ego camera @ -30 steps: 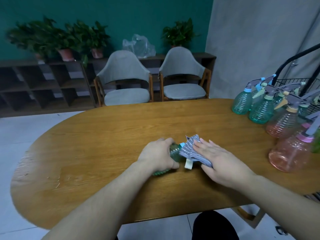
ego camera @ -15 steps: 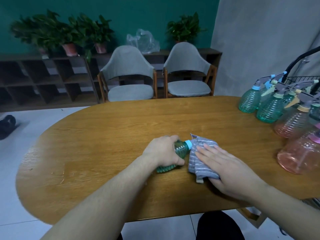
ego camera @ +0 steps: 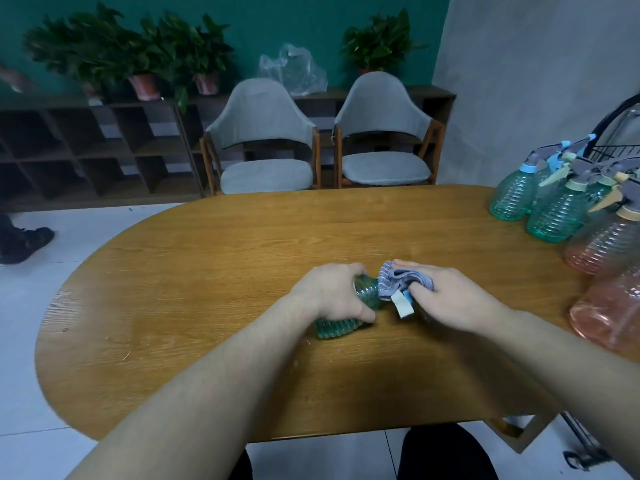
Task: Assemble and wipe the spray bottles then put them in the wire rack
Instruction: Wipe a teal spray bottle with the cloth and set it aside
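Note:
A green ribbed spray bottle (ego camera: 337, 327) lies on its side on the wooden table (ego camera: 207, 306). My left hand (ego camera: 334, 292) grips its body from above. My right hand (ego camera: 453, 296) holds a grey striped cloth (ego camera: 391, 278) wrapped over the bottle's neck and spray head, which the cloth mostly hides. A white tag hangs from the cloth. At the right edge, part of the black wire rack (ego camera: 609, 150) shows behind the other bottles.
Several assembled green spray bottles (ego camera: 512, 195) and pink spray bottles (ego camera: 609, 247) stand in a cluster at the table's right end. Two grey chairs (ego camera: 263, 147) stand behind the table, with low shelves and potted plants along the wall. A person's shoe (ego camera: 24, 240) shows at the left.
My right hand went from lying flat on the cloth to curling round it over the bottle's neck. The left hand kept its hold on the bottle.

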Motion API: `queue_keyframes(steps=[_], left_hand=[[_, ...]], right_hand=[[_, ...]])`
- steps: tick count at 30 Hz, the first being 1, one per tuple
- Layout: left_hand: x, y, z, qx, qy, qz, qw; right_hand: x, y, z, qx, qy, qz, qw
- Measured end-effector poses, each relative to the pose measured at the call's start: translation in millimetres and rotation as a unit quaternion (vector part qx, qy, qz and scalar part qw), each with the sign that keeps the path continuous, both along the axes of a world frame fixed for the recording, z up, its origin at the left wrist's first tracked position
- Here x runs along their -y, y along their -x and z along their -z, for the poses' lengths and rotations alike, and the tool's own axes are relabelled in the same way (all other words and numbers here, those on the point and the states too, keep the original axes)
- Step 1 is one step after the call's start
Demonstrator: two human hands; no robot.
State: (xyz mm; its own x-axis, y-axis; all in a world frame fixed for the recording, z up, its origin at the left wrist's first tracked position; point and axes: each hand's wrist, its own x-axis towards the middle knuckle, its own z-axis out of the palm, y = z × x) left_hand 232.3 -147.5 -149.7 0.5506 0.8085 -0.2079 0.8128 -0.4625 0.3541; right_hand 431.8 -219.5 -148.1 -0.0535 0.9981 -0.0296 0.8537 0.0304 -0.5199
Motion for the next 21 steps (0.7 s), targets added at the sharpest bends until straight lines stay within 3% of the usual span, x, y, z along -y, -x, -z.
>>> queue_keyframes(steps=[4,9,14,21], left_hand=[[-10,7,-6,0.051,0.101,-0.011,0.994],[-22,24,-6,0.118,0.222,-0.047,0.967],[-19,33,5,0.239,0.366,-0.082,0.896],[-6,37,22,0.350,0.433,-0.097,0.825]], right_hand=[[-12,4,-14,-0.086,0.019,0.101,0.991],[-13,6,-13,-0.262,-0.002,0.176,0.949],[-15,17,-7,-0.502,-0.038,0.235,0.831],[-19,45,-3,-0.556,-0.018,0.235,0.797]])
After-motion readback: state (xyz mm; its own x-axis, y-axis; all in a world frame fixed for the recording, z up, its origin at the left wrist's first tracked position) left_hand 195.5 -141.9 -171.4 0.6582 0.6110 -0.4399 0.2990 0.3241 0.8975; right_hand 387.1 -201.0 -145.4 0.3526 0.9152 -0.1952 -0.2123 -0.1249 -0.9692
